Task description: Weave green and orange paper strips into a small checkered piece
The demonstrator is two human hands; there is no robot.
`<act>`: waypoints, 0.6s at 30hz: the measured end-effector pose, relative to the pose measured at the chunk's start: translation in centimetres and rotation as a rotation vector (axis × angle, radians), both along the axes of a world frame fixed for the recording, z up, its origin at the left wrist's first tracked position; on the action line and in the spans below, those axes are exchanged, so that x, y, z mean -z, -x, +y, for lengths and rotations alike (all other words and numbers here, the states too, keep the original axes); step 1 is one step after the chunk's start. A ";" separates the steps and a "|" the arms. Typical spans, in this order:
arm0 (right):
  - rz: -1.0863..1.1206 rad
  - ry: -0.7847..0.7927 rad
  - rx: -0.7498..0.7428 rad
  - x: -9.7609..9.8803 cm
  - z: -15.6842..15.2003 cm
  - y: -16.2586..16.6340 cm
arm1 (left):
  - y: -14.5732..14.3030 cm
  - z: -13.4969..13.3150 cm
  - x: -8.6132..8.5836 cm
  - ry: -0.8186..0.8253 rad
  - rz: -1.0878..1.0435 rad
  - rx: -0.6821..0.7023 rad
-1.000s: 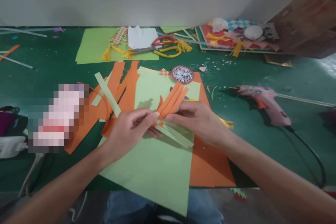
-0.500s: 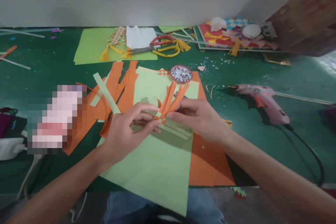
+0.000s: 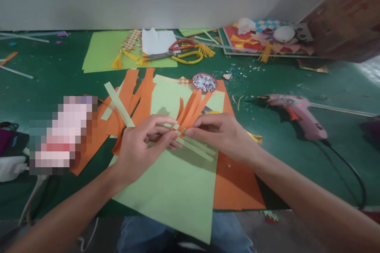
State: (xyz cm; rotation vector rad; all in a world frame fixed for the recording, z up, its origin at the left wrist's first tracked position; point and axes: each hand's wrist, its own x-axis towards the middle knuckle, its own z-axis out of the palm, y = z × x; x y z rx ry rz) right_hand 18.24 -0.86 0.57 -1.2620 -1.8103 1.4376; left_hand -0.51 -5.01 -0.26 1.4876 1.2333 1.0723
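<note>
Bunching tighter than a second ago, the orange strips (image 3: 191, 108) fan upward, woven with pale green strips (image 3: 196, 148); left hand (image 3: 139, 148) and right hand (image 3: 221, 134) both pinch them.

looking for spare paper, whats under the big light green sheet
An orange sheet shows under its right edge, orange strips at its upper left; their reach beneath is covered. The left hand and right hand pinch woven strips over it.

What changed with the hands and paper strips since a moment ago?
The orange strips swung up from a flat fan into a steeper, tighter bunch at the right hand. The left hand spread its fingers a little on the green strips. Both kept hold; glue gun and scissors stayed put.
</note>
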 end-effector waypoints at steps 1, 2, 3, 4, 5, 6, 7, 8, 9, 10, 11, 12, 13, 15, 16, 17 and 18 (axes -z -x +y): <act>0.000 0.009 -0.007 0.0 0.0 0.0 | 0.0 0.0 0.0 0.004 0.000 -0.003; -0.002 0.016 -0.008 0.0 0.0 0.0 | 0.0 0.0 -0.1 0.011 0.001 -0.004; -0.007 0.020 -0.006 0.0 0.0 0.0 | 0.0 0.0 -0.1 0.020 0.004 -0.003; -0.011 0.018 -0.002 0.0 0.1 0.0 | 0.0 0.0 -0.1 0.030 0.006 -0.002; -0.013 0.013 0.000 0.0 0.1 0.0 | 0.0 0.0 -0.1 0.039 0.008 0.000; -0.014 0.006 0.003 -0.1 0.1 0.0 | 0.0 0.1 -0.1 0.046 0.009 0.001; -0.014 0.002 0.004 -0.1 0.1 0.0 | 0.0 0.1 -0.1 0.049 0.008 0.001; -0.014 0.001 0.003 -0.1 0.1 0.0 | 0.0 0.1 -0.1 0.050 0.007 0.000; -0.012 0.004 0.001 -0.1 0.1 0.0 | 0.0 0.1 -0.1 0.049 0.004 0.000; -0.011 0.009 -0.001 -0.1 0.1 0.0 | -0.1 0.1 0.0 0.048 -0.001 0.000; -0.011 0.013 -0.004 0.0 0.1 -0.1 | -0.1 0.1 0.0 0.048 -0.008 0.001; -0.009 0.016 -0.008 0.0 0.1 -0.1 | -0.1 0.2 0.1 0.051 -0.018 0.002; -0.008 0.016 -0.012 0.1 0.1 -0.1 | -0.1 0.2 0.1 0.056 -0.027 0.004; -0.008 0.014 -0.017 0.1 0.1 0.0 | -0.1 0.2 0.2 0.068 -0.042 0.009; -0.009 0.013 -0.017 0.1 0.1 0.0 | -0.1 0.2 0.2 0.075 -0.045 0.010; -0.009 0.012 -0.016 0.1 0.1 0.1 | -0.1 0.2 0.2 0.081 -0.043 0.011; -0.007 0.011 -0.012 0.1 0.1 0.1 | -0.1 0.2 0.2 0.084 -0.036 0.013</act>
